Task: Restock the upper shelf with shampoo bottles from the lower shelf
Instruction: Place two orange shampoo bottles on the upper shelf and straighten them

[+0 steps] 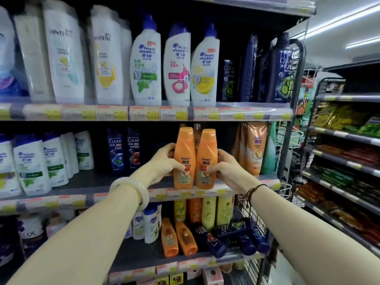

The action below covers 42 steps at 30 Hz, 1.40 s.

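Two orange Rejoice shampoo bottles stand cap-down side by side at the front edge of the middle shelf (115, 182). My left hand (164, 161) grips the left orange bottle (184, 159) from its left side. Wrapped around the right orange bottle (206, 161) from its right is my right hand (228, 167). The two bottles touch each other. On the lower shelf (144, 254), two more orange bottles (177, 237) lie flat beside several dark blue bottles (232, 237).
Larger orange Rejoice bottles (255, 149) stand to the right on the middle shelf, dark Clear bottles (123, 153) to the left. White Head & Shoulders and Pantene bottles fill the top shelf (144, 112). A wire rack (287, 140) borders the right end; snack shelves (345, 161) stand beyond.
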Available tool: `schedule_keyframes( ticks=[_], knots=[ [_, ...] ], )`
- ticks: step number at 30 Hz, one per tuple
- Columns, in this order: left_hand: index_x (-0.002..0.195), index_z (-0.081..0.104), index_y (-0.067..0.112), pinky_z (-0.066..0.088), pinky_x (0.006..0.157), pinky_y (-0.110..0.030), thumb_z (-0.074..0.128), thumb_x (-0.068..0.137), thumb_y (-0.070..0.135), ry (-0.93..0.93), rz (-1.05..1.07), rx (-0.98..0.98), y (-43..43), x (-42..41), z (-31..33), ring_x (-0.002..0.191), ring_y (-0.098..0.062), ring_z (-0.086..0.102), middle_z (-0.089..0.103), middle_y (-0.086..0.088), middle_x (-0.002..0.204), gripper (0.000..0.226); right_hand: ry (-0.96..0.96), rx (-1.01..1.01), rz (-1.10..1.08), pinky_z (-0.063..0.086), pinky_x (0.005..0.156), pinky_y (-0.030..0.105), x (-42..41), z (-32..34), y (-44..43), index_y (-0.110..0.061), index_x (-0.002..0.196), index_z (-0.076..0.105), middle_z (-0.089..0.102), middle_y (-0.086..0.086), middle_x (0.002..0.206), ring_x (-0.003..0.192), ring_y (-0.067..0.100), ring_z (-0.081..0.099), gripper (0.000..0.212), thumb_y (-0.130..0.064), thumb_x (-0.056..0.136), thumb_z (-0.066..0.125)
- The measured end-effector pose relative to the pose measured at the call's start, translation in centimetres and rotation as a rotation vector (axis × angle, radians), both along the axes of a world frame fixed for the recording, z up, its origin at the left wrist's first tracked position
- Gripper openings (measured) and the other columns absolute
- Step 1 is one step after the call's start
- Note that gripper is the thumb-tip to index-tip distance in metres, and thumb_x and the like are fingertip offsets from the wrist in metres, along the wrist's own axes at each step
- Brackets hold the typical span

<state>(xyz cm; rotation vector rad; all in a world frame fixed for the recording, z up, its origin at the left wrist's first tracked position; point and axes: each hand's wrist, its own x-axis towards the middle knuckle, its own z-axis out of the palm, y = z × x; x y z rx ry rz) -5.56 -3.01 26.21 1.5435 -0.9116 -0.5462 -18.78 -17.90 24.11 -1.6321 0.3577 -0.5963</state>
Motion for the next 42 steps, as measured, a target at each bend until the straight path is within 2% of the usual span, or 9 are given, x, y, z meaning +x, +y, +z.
schedule_keyframes(
  ticks=[6, 12, 18, 21, 25, 28, 32, 38, 42],
  knots=[
    [0.102, 0.051, 0.029, 0.05, 0.092, -0.049, 0.068, 0.072, -0.011, -0.021, 0.076, 0.015, -3.0, 1.2, -0.1, 0.102, -0.024, 0.06, 0.064, 0.002, 0.099, 0.053, 0.036, -0.056, -0.025, 0.047, 0.098, 0.053, 1.8, 0.2, -2.9, -0.013, 0.118, 0.051, 0.063, 0.019, 0.118, 0.11, 0.035, 0.06, 0.052, 0.01, 0.074, 0.065],
    [0.118, 0.049, 0.025, 0.048, 0.093, -0.046, 0.067, 0.073, -0.012, 0.017, 0.117, -0.003, -6.2, 2.6, -0.6, 0.104, -0.024, 0.058, 0.062, 0.003, 0.099, 0.06, 0.027, -0.053, -0.028, 0.049, 0.096, 0.047, 3.6, -0.1, -6.0, -0.008, 0.122, 0.05, 0.062, 0.019, 0.119, 0.11, 0.032, 0.06, 0.054, 0.01, 0.074, 0.066],
    [0.136, 0.042, 0.02, 0.048, 0.088, -0.043, 0.066, 0.076, -0.01, 0.079, 0.175, 0.021, -8.9, 4.5, -1.7, 0.11, -0.024, 0.056, 0.057, -0.006, 0.126, 0.072, 0.037, -0.023, -0.001, 0.046, 0.1, 0.05, 6.0, -1.1, -8.8, -0.014, 0.118, 0.052, 0.062, 0.018, 0.12, 0.114, 0.034, 0.059, 0.055, 0.01, 0.071, 0.066],
    [0.14, 0.038, 0.019, 0.049, 0.089, -0.044, 0.066, 0.075, -0.011, 0.087, 0.181, 0.029, -10.0, 5.3, -1.9, 0.117, -0.028, 0.056, 0.054, -0.009, 0.133, 0.077, 0.029, 0.016, 0.025, 0.048, 0.096, 0.046, 6.8, -1.4, -9.7, -0.012, 0.121, 0.051, 0.062, 0.018, 0.121, 0.113, 0.034, 0.059, 0.054, 0.011, 0.074, 0.064],
    [0.141, 0.038, 0.018, 0.048, 0.088, -0.043, 0.065, 0.076, -0.011, 0.092, 0.193, 0.032, -11.0, 6.1, -1.8, 0.115, -0.026, 0.056, 0.055, -0.009, 0.133, 0.076, 0.021, 0.056, 0.041, 0.048, 0.09, 0.042, 7.8, -1.2, -10.7, -0.011, 0.122, 0.05, 0.061, 0.02, 0.123, 0.11, 0.032, 0.059, 0.055, 0.014, 0.074, 0.062],
    [0.141, 0.038, 0.018, 0.045, 0.082, -0.041, 0.065, 0.078, -0.009, 0.108, 0.192, 0.034, -11.6, 6.6, -1.9, 0.113, -0.024, 0.055, 0.055, -0.009, 0.133, 0.074, 0.027, 0.065, 0.041, 0.047, 0.091, 0.043, 8.5, -1.2, -11.1, -0.009, 0.125, 0.049, 0.06, 0.02, 0.125, 0.112, 0.031, 0.057, 0.056, 0.014, 0.076, 0.061],
    [0.141, 0.036, 0.019, 0.046, 0.09, -0.045, 0.062, 0.08, -0.01, 0.133, 0.213, 0.033, -12.3, 7.0, -1.9, 0.121, -0.029, 0.053, 0.054, -0.009, 0.133, 0.073, 0.029, 0.08, 0.028, 0.046, 0.09, 0.042, 9.3, -1.2, -11.6, -0.008, 0.129, 0.048, 0.059, 0.02, 0.127, 0.114, 0.032, 0.056, 0.059, 0.016, 0.076, 0.06],
    [0.142, 0.036, 0.018, 0.046, 0.09, -0.044, 0.061, 0.081, -0.011, 0.152, 0.211, 0.027, -12.9, 7.7, -2.0, 0.117, -0.027, 0.054, 0.055, -0.01, 0.131, 0.072, 0.041, 0.105, 0.033, 0.045, 0.091, 0.042, 10.1, -1.2, -12.2, -0.009, 0.131, 0.046, 0.058, 0.018, 0.128, 0.111, 0.029, 0.055, 0.06, 0.015, 0.077, 0.059],
    [0.14, 0.038, 0.018, 0.044, 0.1, -0.049, 0.061, 0.08, -0.011, 0.167, 0.215, 0.021, -13.1, 7.9, -2.1, 0.123, -0.029, 0.052, 0.055, -0.01, 0.131, 0.07, 0.04, 0.127, 0.042, 0.044, 0.087, 0.039, 10.1, -1.3, -12.2, -0.01, 0.132, 0.046, 0.059, 0.016, 0.126, 0.107, 0.026, 0.056, 0.059, 0.014, 0.079, 0.058]
  ],
)
